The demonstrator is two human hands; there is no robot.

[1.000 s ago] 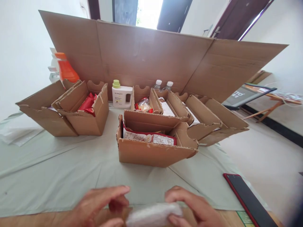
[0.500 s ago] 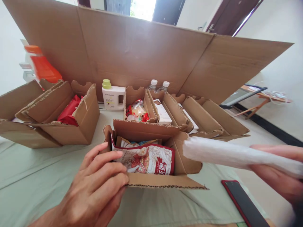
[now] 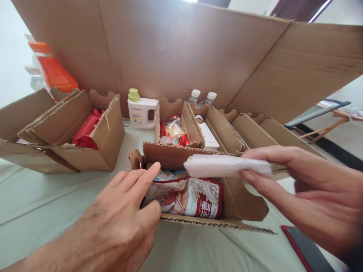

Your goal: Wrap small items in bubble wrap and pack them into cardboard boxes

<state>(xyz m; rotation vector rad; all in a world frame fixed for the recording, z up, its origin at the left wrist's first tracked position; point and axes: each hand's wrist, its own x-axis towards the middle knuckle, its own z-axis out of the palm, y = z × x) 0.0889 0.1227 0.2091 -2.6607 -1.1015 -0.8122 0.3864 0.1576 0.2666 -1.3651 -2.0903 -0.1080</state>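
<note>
A small cardboard box (image 3: 234, 198) stands before me, with a red-and-white printed snack bag (image 3: 195, 196) lying in it. Behind that bag, part of a blue packet (image 3: 172, 174) shows. My left hand (image 3: 127, 204) rests over the box's left end, index finger stretched out and thumb apart from it, touching the bag's left part. Between the thumb and fingers of my right hand (image 3: 295, 181) is a flat white soft packet (image 3: 215, 165), held level above the box's back right part. Its exact kind is not clear.
Cardboard bins stand behind, holding a red packet (image 3: 88, 128), snack packs (image 3: 172, 132) and a white box (image 3: 208, 136). A white detergent bottle (image 3: 141, 111), two clear bottles (image 3: 208, 100) and an orange bottle (image 3: 55, 71) stand by a cardboard panel (image 3: 170, 53). A phone (image 3: 309, 249) lies right.
My right hand has brought the white packet leftward over the box. My left hand has shifted right and its index finger now points further in. The view has tilted down slightly.
</note>
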